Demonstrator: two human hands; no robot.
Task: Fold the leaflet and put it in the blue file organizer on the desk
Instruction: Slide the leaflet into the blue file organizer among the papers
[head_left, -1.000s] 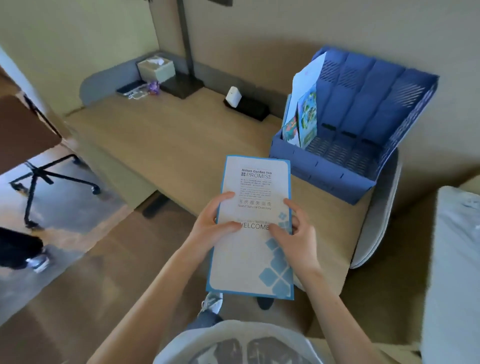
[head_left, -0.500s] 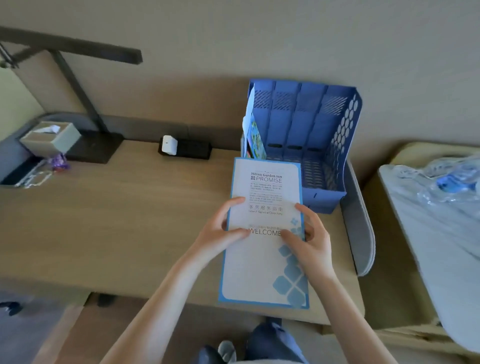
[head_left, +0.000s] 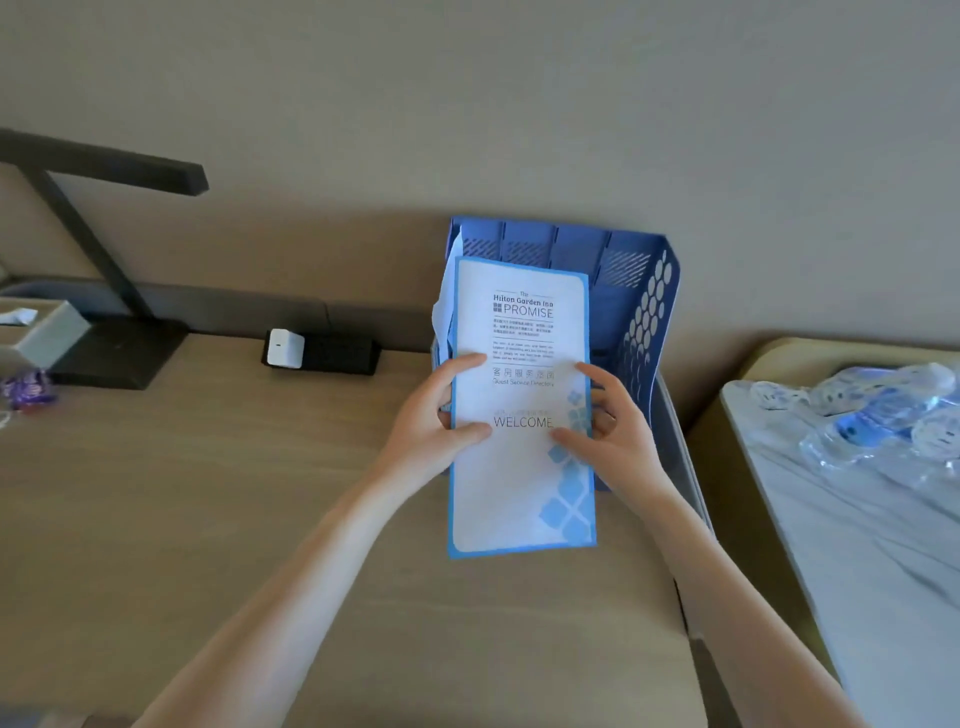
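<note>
Leaflet (head_left: 521, 467) mid-frame, pinched betw. left hand (head_left: 434, 421) & right hand (head_left: 618, 428), hiding blue file organizer (head_left: 641, 291) front.

Tabletop (head_left: 218, 493): runs along the wall, bed (head_left: 857, 519) to its right.
File organizer (head_left: 644, 312): stands on the tabletop's far right corner, against the wall.
Leaflet (head_left: 519, 467): held above the tabletop, in front of the file organizer, covering part of it.
Left hand (head_left: 426, 431): on the leaflet's left edge.
Right hand (head_left: 618, 436): on its right edge.
Charger (head_left: 284, 348): left of the file organizer, at the tabletop's back.
Desk lamp (head_left: 104, 343): farther left.
Tissue box (head_left: 47, 332): left of the desk lamp's base.
</note>
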